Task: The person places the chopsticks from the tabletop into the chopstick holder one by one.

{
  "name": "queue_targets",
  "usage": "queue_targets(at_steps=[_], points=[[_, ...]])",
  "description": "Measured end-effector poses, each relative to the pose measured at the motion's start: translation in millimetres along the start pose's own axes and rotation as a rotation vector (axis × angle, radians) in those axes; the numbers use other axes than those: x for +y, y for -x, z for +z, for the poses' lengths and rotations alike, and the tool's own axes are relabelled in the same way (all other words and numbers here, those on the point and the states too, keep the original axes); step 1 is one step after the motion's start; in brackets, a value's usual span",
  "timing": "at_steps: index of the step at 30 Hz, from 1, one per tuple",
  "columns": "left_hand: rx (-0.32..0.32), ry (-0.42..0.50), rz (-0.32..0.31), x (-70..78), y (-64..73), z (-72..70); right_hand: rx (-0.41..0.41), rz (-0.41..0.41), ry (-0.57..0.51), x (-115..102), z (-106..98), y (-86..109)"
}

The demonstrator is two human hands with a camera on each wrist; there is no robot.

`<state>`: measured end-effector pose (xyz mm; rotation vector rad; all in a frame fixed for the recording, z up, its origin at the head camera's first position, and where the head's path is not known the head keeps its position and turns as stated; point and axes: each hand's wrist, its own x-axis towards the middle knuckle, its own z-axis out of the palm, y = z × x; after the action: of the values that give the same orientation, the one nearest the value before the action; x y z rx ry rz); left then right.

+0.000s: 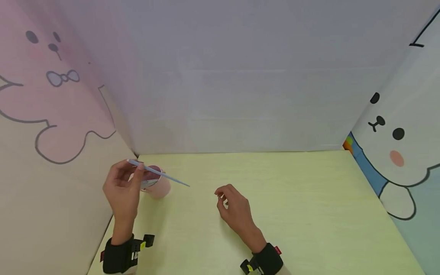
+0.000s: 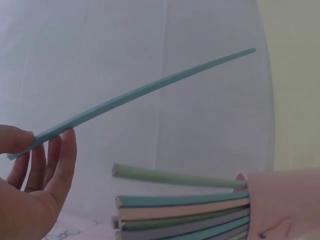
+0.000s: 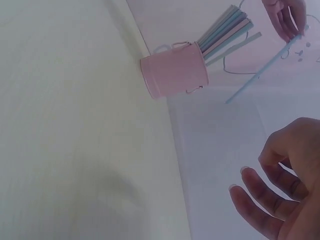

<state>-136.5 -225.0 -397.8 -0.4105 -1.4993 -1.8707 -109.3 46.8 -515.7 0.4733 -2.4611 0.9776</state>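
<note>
My left hand (image 1: 124,187) pinches a pale blue chopstick (image 2: 145,90) near its thick end, between thumb and fingertips. The thin end points to the right, above the table. Just beyond and below that hand stands a pink bucket (image 3: 175,70) with small side handles. Several chopsticks (image 2: 185,207) in green, blue, pink and purple stick out of the bucket; in the head view the left hand partly hides them. My right hand (image 1: 235,210) hovers over the middle of the table, its fingers loosely bent, holding nothing.
The table (image 1: 309,206) has a pale yellow-green top. A plain whitish sheet (image 1: 240,76) rises behind it. Sheets printed with a pink cartoon animal (image 1: 65,103) and a white one (image 1: 388,152) hang at the left and right sides.
</note>
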Motion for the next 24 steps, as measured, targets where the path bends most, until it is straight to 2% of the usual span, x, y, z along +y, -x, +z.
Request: queue_targets(at_steps=[3,6,8,10,12,14,16,19,22,24], points=[[0.102,0.005,0.047,8.8,-13.1,-12.1,-0.002,0.006,0.002,3,-1,2.7],[0.163,-0.017,0.092,17.8,-23.2,-20.4,-0.008,0.012,0.006,6,-2,4.9],[0.199,-0.052,0.109,23.1,-27.3,-23.2,-0.01,0.019,0.009,7,-3,6.3],[0.215,-0.132,0.128,25.0,-29.1,-26.3,-0.012,0.027,0.015,8,-3,7.8],[0.233,-0.21,0.131,21.0,-27.8,-31.5,-0.02,0.043,0.02,10,-3,9.2],[0.229,-0.338,0.143,11.6,-24.5,-40.5,-0.025,0.055,0.024,12,-4,10.6],[0.214,-0.48,0.15,1.6,-19.2,-49.7,-0.023,0.06,0.026,15,-4,11.8],[0.193,-0.616,0.15,-9.4,-10.8,-59.5,-0.01,0.062,0.027,21,-6,13.6],[0.205,-0.654,0.14,-10.1,-3.9,-59.0,0.009,0.065,0.032,28,-7,15.1],[0.236,-0.654,0.139,-5.4,-0.2,-50.8,0.02,0.071,0.041,33,-9,16.1]])
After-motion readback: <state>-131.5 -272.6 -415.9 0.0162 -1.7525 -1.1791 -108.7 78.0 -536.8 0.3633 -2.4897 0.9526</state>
